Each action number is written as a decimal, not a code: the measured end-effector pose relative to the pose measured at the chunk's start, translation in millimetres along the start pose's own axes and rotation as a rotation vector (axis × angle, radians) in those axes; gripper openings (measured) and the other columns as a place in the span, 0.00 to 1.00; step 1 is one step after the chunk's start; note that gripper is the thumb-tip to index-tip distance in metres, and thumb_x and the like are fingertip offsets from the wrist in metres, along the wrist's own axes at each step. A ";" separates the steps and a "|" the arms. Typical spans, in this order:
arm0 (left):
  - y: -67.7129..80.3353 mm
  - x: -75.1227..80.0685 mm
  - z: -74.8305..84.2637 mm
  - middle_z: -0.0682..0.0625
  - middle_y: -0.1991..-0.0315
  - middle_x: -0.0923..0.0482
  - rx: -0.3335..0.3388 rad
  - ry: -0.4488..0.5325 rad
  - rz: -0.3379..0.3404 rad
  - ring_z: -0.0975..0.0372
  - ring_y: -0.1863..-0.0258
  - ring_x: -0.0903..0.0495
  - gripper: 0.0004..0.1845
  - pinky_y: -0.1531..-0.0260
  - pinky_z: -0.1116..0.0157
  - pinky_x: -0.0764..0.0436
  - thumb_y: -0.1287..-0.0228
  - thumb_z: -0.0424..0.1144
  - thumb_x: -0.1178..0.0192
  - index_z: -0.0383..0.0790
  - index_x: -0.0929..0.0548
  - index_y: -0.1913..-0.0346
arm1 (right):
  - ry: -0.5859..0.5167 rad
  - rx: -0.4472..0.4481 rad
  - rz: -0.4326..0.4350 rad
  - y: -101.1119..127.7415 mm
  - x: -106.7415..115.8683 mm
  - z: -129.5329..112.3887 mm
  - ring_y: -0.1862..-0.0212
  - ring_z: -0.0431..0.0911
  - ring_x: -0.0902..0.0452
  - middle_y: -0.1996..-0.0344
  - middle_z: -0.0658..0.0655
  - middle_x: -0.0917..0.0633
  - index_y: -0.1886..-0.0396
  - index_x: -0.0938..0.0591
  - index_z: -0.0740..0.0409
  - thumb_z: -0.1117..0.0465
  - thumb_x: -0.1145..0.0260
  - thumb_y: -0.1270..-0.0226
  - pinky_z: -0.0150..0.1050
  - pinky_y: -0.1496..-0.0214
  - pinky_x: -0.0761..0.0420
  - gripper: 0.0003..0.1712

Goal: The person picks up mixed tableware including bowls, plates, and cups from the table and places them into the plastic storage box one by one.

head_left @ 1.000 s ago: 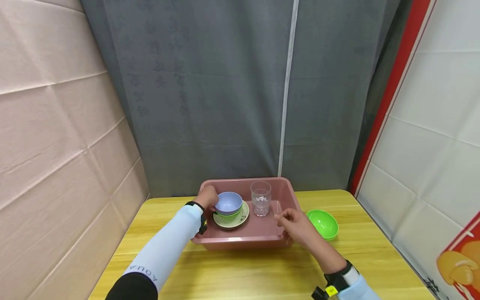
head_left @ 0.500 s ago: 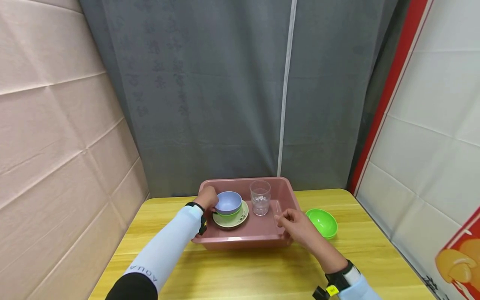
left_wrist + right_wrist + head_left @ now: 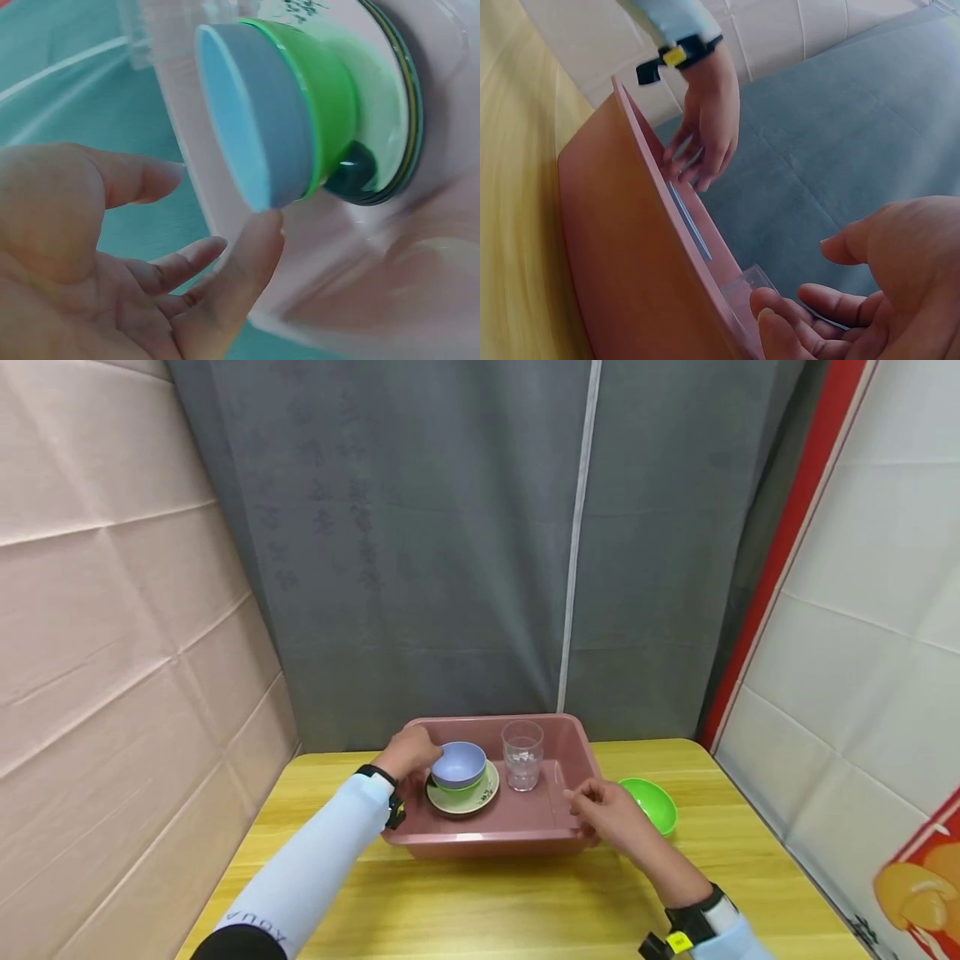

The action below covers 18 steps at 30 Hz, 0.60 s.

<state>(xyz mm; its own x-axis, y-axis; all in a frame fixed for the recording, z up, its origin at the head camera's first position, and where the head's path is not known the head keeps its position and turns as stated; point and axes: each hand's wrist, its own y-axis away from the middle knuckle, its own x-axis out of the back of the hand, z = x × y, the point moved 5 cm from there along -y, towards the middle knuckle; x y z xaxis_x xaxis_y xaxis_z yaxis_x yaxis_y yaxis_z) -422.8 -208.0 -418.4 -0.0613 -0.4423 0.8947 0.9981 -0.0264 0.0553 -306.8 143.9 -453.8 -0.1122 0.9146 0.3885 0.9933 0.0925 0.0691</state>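
Observation:
A blue bowl [image 3: 459, 763] sits nested in a green bowl [image 3: 334, 105], which rests on a patterned plate [image 3: 491, 787] with dark-rimmed dishes under it. A dark glossy rounded piece [image 3: 352, 169] shows beside the green bowl. All stand in the left half of a pink basin [image 3: 487, 842]. My left hand [image 3: 408, 752] is at the blue bowl's left side, thumb and fingers spread, one fingertip right at its rim. My right hand [image 3: 613, 814] hovers over the basin's right edge with loosely bent fingers, holding nothing. A clear drinking glass [image 3: 522, 756] stands in the basin between the hands.
Another green bowl [image 3: 654, 803] is on the wooden table [image 3: 480, 910], right of the basin and partly behind my right hand. A grey curtain [image 3: 420, 568] hangs directly behind the basin. Pale cloth walls [image 3: 135, 652] flank the table.
My left hand has drawn slightly up and left, its fingers now apart from around the blue bowl's rim. My right hand has shifted a little to the right. The dishes stay in place.

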 end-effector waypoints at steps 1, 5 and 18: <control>4.2 4.4 1.0 0.39 0.48 0.13 -0.019 0.013 0.014 0.51 0.58 0.14 0.20 0.56 0.55 0.16 0.26 0.42 0.34 0.29 0.13 0.40 | 0.005 -0.002 -0.001 -0.3 1.8 1.1 0.65 0.51 0.17 0.64 0.62 0.16 0.52 0.17 0.60 0.48 0.30 0.18 0.48 0.62 0.09 0.18; 18.1 18.4 -5.2 0.40 0.46 0.14 -0.042 0.068 0.034 0.52 0.55 0.18 0.21 0.53 0.53 0.17 0.24 0.45 0.34 0.36 0.15 0.36 | 0.024 -0.009 0.000 -0.1 10.9 5.4 0.64 0.51 0.17 0.61 0.61 0.14 0.51 0.16 0.61 0.46 0.30 0.18 0.49 0.61 0.10 0.21; 92.4 54.0 -67.3 0.41 0.51 0.15 -0.012 0.272 0.191 0.53 0.57 0.16 0.17 0.58 0.56 0.13 0.18 0.47 0.36 0.36 0.16 0.43 | 0.034 -0.026 0.004 1.4 44.8 20.2 0.63 0.52 0.16 0.63 0.59 0.13 0.51 0.18 0.63 0.44 0.33 0.15 0.45 0.66 0.14 0.23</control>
<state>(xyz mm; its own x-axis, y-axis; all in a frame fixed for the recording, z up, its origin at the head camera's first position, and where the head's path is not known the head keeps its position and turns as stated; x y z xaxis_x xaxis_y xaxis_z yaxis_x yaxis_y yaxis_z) -333.8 -294.7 -394.8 0.1279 -0.6635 0.7372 0.9916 0.0703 -0.1088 -309.9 192.9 -454.9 -0.1096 0.9011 0.4195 0.9927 0.0783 0.0912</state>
